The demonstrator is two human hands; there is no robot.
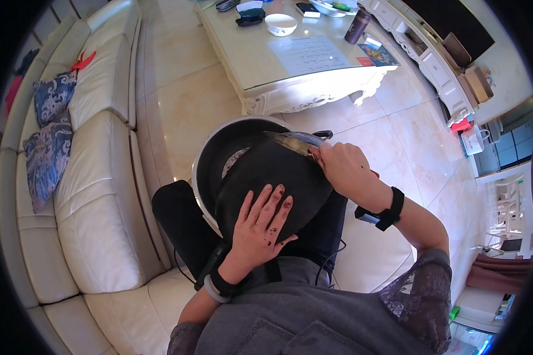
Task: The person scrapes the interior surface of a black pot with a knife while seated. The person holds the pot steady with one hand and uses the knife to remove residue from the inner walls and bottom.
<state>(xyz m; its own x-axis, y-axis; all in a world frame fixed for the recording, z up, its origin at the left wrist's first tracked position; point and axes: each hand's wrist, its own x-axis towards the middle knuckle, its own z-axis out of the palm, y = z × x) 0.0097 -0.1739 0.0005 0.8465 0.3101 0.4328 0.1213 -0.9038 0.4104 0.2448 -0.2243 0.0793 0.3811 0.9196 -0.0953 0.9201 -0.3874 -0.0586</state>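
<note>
A round black pan or disc [273, 177] lies tilted over my lap, its dark underside or base towards me. My left hand [262, 222] rests flat on it, fingers spread, with dark brown flecks on fingers and palm edge. In my right hand [344, 168] is a metal blade, perhaps a knife or scraper [293, 144], set against the disc's far right edge; its handle is mostly hidden by my fingers. Beneath and behind the disc stands a wide dark-lined basin [208, 155] with a pale rim. A greyish patch shows at its bottom.
Ahead stands a white carved coffee table [257, 73] with a bowl [281, 24], a dark bottle [358, 25] and a printed sheet [311, 55]. A cream leather sofa [97, 199] with blue patterned cushions [49, 155] runs along the left. A cable [337, 257] hangs by my right thigh.
</note>
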